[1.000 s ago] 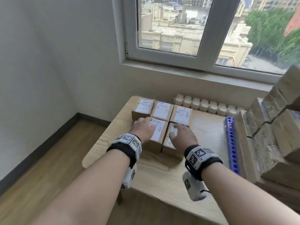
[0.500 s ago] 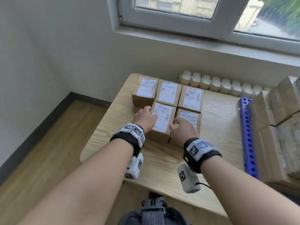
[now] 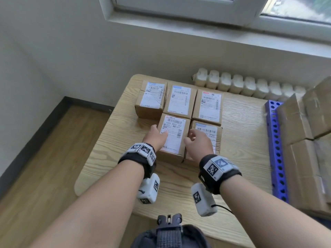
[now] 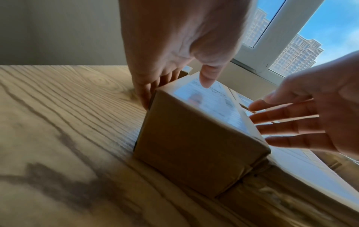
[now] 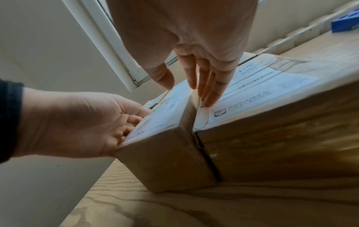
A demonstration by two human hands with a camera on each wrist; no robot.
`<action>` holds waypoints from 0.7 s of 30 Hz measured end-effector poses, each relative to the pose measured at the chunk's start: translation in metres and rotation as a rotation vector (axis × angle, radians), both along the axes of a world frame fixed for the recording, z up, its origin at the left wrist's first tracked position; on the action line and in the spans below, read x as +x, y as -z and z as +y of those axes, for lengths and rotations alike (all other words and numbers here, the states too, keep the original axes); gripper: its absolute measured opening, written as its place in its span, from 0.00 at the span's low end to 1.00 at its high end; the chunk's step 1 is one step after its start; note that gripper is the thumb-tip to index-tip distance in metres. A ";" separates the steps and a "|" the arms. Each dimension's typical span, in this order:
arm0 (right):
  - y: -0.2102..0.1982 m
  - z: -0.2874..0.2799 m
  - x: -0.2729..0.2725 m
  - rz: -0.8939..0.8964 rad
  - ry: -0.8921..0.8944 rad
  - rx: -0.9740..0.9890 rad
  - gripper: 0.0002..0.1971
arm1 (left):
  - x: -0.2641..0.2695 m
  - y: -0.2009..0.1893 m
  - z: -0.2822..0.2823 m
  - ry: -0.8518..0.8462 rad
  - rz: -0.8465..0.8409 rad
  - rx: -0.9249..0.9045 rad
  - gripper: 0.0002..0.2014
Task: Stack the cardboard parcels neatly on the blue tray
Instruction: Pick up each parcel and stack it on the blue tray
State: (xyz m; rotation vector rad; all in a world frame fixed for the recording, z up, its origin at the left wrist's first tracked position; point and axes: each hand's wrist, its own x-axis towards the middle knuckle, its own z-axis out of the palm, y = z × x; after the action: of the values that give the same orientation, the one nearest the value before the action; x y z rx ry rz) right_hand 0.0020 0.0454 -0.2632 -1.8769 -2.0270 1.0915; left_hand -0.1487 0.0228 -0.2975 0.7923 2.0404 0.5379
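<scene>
Five brown cardboard parcels with white labels lie on the wooden table point(image 3: 125, 140), three behind and two in front. My left hand point(image 3: 158, 135) grips the front-left parcel point(image 3: 176, 140): in the left wrist view the thumb lies on its label and the fingers point(image 4: 145, 95) run down its left side. My right hand point(image 3: 189, 138) is open, its straight fingers point(image 5: 209, 95) pointing into the gap between that parcel point(image 5: 165, 161) and the front-right parcel point(image 5: 281, 138). The blue tray point(image 3: 275, 149) stands at the table's right.
Several larger cardboard parcels point(image 3: 304, 126) are piled on the blue tray at the right edge. A white radiator point(image 3: 250, 85) runs under the window behind the table. Wooden floor lies to the left, a dark bag point(image 3: 168, 237) at the bottom.
Both hands have left the tops of the front parcels. The left slid to the front-left parcel's left edge, the right to the gap between the two. The head view tilted downward.
</scene>
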 end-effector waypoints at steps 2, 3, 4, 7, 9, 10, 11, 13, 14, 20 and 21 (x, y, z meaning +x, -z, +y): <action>0.001 0.002 0.001 0.016 0.011 -0.009 0.12 | 0.000 0.005 0.000 -0.036 -0.039 -0.025 0.29; 0.002 0.003 0.001 0.028 0.010 -0.012 0.11 | 0.000 0.006 0.000 -0.053 -0.058 -0.040 0.29; 0.002 0.003 0.001 0.037 0.005 -0.017 0.10 | 0.001 0.006 -0.001 -0.066 -0.068 -0.053 0.28; 0.004 0.001 0.000 0.020 -0.032 -0.031 0.09 | 0.003 0.007 -0.005 -0.092 -0.087 -0.076 0.28; 0.003 -0.001 -0.001 0.022 -0.046 -0.059 0.08 | 0.004 0.005 -0.009 -0.132 -0.124 -0.094 0.29; 0.003 -0.001 -0.002 0.027 -0.047 -0.076 0.08 | 0.004 0.004 -0.011 -0.154 -0.158 -0.092 0.31; 0.002 -0.002 -0.002 0.040 -0.046 -0.093 0.07 | 0.003 0.004 -0.013 -0.175 -0.198 -0.082 0.35; 0.002 -0.003 -0.003 0.081 -0.037 -0.126 0.07 | 0.001 0.009 -0.016 -0.214 -0.261 -0.058 0.46; 0.002 -0.004 -0.003 0.107 -0.033 -0.145 0.08 | -0.002 0.017 -0.017 -0.235 -0.278 -0.048 0.51; 0.001 -0.014 -0.006 0.203 -0.069 -0.194 0.14 | -0.012 -0.002 -0.042 -0.371 -0.302 0.050 0.41; 0.000 -0.017 -0.007 0.221 -0.072 -0.192 0.15 | -0.016 -0.002 -0.045 -0.391 -0.306 0.081 0.42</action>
State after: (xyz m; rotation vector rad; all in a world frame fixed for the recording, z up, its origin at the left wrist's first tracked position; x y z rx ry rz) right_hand -0.0047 0.0286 -0.2629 -1.6870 -1.9381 1.4879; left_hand -0.1643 -0.0222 -0.2950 0.3262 1.8980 0.9071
